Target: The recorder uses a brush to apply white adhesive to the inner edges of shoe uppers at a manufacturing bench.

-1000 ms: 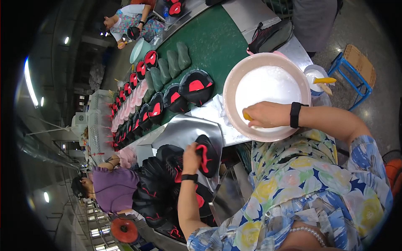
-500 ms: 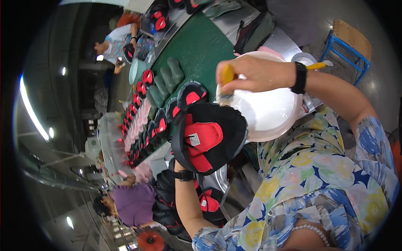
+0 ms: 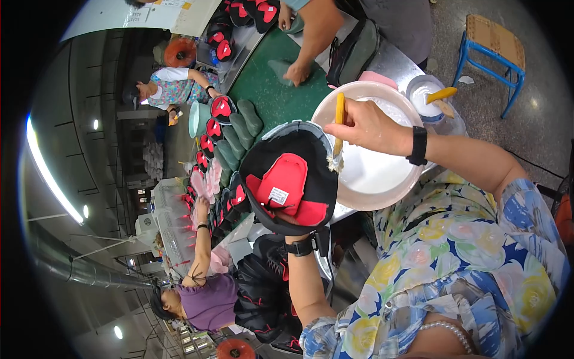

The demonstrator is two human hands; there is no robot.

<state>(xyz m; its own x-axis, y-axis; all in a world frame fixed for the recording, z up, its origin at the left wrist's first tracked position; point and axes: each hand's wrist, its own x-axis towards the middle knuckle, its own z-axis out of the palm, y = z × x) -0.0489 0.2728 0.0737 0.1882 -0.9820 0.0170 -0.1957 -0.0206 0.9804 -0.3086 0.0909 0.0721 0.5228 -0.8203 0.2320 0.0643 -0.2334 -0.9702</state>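
Observation:
A black shoe upper with a red lining is held up in front of me. My left hand supports it from below; its fingers are hidden behind the upper. In my right hand is a brush with a yellow handle, gripped between thumb and fingers. The brush's whitish bristles touch the right side of the upper's edge. Just under my right hand stands a pale pink basin with white liquid in it.
A green conveyor belt carries rows of uppers and grey-green soles. Another person's hand reaches over it. Right of the basin is a small pot with another yellow-handled brush. A pile of black uppers lies near my left arm.
The upper has turned, and its opening faces me more. My right hand has moved slightly down, bringing the brush onto the upper's edge. Another person's arm has come in over the belt.

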